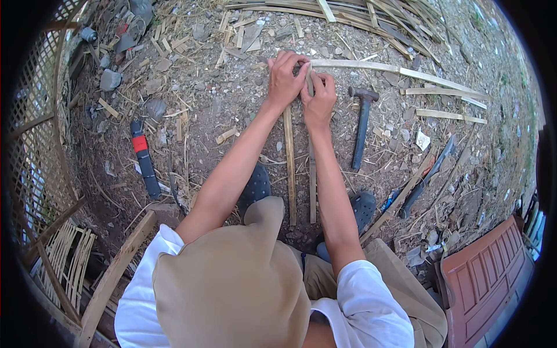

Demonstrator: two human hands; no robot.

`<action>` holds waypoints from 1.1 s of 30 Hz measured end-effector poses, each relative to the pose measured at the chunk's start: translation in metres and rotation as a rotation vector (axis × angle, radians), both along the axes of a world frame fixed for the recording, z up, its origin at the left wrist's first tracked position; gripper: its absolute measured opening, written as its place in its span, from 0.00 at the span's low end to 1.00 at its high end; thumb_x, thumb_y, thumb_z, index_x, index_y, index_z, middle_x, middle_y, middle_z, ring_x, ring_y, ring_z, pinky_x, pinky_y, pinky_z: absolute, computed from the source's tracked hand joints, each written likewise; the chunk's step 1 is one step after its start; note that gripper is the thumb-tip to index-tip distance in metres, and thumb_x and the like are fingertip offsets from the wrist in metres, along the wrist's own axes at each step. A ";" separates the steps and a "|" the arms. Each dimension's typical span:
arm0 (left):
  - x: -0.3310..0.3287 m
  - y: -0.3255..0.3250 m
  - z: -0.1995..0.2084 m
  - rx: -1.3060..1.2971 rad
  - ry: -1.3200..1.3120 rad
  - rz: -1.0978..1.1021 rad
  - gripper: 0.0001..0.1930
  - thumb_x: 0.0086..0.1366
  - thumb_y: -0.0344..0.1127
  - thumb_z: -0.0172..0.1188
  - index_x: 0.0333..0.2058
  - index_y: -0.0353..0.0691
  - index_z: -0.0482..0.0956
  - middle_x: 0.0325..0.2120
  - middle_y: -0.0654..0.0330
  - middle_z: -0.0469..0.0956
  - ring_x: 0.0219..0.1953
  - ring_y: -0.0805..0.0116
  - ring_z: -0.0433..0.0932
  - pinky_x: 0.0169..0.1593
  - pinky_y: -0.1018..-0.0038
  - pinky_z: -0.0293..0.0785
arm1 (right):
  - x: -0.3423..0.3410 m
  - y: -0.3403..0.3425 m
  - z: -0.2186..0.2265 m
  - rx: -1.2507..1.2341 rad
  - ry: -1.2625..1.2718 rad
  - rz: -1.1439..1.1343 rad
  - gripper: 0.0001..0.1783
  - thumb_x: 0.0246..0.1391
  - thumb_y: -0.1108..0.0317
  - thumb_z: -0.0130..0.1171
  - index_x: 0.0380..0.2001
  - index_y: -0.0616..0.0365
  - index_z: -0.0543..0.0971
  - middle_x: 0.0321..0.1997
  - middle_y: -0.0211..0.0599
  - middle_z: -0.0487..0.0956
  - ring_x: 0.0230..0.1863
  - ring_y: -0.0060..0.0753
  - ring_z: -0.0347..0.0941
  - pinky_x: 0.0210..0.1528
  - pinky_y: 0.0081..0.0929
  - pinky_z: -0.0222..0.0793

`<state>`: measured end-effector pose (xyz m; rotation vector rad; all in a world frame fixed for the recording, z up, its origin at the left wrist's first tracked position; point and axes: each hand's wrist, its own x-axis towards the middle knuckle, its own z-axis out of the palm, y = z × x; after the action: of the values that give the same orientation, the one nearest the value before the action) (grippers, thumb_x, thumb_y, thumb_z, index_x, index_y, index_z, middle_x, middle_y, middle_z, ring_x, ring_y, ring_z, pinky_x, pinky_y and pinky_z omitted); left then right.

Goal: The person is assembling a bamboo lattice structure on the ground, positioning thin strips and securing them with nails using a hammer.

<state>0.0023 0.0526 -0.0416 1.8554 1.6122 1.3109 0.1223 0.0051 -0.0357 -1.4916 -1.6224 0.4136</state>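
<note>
Both my hands meet over the ground at the upper middle, where the ends of thin wooden slats come together. My left hand (284, 79) is closed, its fingertips pinching at the left end of a pale slat (360, 64) that runs off to the right. Just beside it, my right hand (319, 103) grips the upper part of a greyish slat (313, 185) that lies lengthwise towards me. A yellower slat (290, 168) lies parallel to that one, its far end passing under my left hand. Whether anything small sits between the fingertips is hidden.
A hammer (362, 124) lies right of my hands, with a long-bladed knife (429, 177) farther right. A dark sheath with red tape (145, 156) rests at left. More slats (348, 20) are piled at the far side. A lattice panel (38, 139) stands at left, a brown panel (484, 278) at lower right.
</note>
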 end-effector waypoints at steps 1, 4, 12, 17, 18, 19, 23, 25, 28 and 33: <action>0.000 0.000 0.000 -0.006 -0.004 -0.004 0.06 0.68 0.33 0.75 0.40 0.42 0.89 0.38 0.62 0.86 0.41 0.61 0.82 0.53 0.61 0.67 | 0.000 0.000 0.000 -0.001 0.003 0.000 0.21 0.57 0.79 0.73 0.55 0.69 0.86 0.50 0.52 0.82 0.50 0.55 0.83 0.52 0.44 0.81; 0.000 0.000 0.000 -0.002 -0.008 -0.006 0.05 0.68 0.33 0.75 0.40 0.42 0.89 0.37 0.62 0.86 0.40 0.61 0.82 0.53 0.62 0.67 | 0.001 0.000 0.000 0.006 -0.001 0.000 0.21 0.58 0.79 0.73 0.55 0.69 0.86 0.50 0.52 0.81 0.49 0.54 0.83 0.52 0.44 0.80; -0.001 0.001 -0.002 -0.006 -0.018 -0.005 0.06 0.67 0.33 0.75 0.40 0.42 0.89 0.37 0.62 0.86 0.38 0.62 0.80 0.52 0.64 0.66 | 0.000 -0.001 0.001 -0.012 0.009 -0.004 0.20 0.59 0.78 0.73 0.54 0.69 0.86 0.49 0.51 0.81 0.48 0.53 0.83 0.51 0.43 0.81; 0.001 0.001 -0.001 -0.012 -0.016 0.006 0.06 0.67 0.32 0.75 0.40 0.42 0.89 0.36 0.63 0.85 0.38 0.63 0.80 0.52 0.64 0.66 | 0.000 -0.001 0.002 -0.003 -0.002 -0.003 0.20 0.59 0.78 0.73 0.55 0.69 0.86 0.49 0.51 0.81 0.48 0.54 0.83 0.51 0.44 0.81; 0.001 0.001 -0.001 -0.010 -0.011 0.004 0.06 0.67 0.32 0.75 0.40 0.41 0.89 0.36 0.63 0.85 0.38 0.64 0.80 0.52 0.64 0.66 | 0.000 -0.001 0.002 -0.001 -0.002 -0.005 0.20 0.59 0.78 0.73 0.55 0.69 0.86 0.49 0.51 0.81 0.48 0.54 0.83 0.51 0.44 0.81; 0.001 0.002 -0.001 -0.007 -0.007 0.002 0.06 0.67 0.32 0.75 0.40 0.41 0.89 0.36 0.64 0.85 0.38 0.64 0.80 0.52 0.64 0.66 | 0.000 -0.001 0.002 0.000 -0.002 -0.006 0.20 0.59 0.78 0.73 0.55 0.68 0.86 0.49 0.51 0.81 0.48 0.55 0.83 0.51 0.44 0.81; 0.002 0.002 -0.001 0.000 -0.013 0.001 0.06 0.67 0.32 0.76 0.40 0.41 0.88 0.35 0.64 0.85 0.37 0.64 0.80 0.52 0.63 0.66 | 0.000 -0.001 0.002 -0.003 -0.051 -0.013 0.21 0.59 0.78 0.73 0.56 0.68 0.86 0.50 0.51 0.81 0.51 0.55 0.82 0.54 0.45 0.80; 0.002 0.002 -0.003 -0.006 -0.010 -0.004 0.06 0.67 0.32 0.76 0.40 0.41 0.88 0.35 0.64 0.85 0.37 0.65 0.80 0.52 0.62 0.66 | 0.001 -0.001 0.006 -0.013 -0.095 -0.010 0.22 0.58 0.78 0.73 0.56 0.67 0.86 0.51 0.51 0.81 0.53 0.54 0.80 0.57 0.44 0.79; 0.003 0.003 -0.005 -0.001 0.003 -0.001 0.06 0.66 0.32 0.76 0.40 0.42 0.88 0.35 0.64 0.85 0.37 0.65 0.80 0.52 0.62 0.66 | 0.005 -0.005 0.017 -0.089 -0.062 0.015 0.24 0.58 0.76 0.73 0.58 0.66 0.85 0.53 0.49 0.79 0.58 0.54 0.76 0.62 0.52 0.72; -0.001 0.000 -0.003 -0.020 0.015 0.010 0.06 0.67 0.33 0.76 0.40 0.42 0.88 0.36 0.65 0.85 0.38 0.66 0.80 0.54 0.61 0.66 | 0.036 -0.041 0.069 -0.202 -0.347 -0.274 0.20 0.61 0.66 0.73 0.54 0.61 0.83 0.55 0.47 0.77 0.61 0.52 0.74 0.66 0.56 0.59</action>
<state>0.0017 0.0527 -0.0450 1.8522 1.6375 1.2839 0.1588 -0.0359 0.0333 -1.9965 -1.6402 0.1737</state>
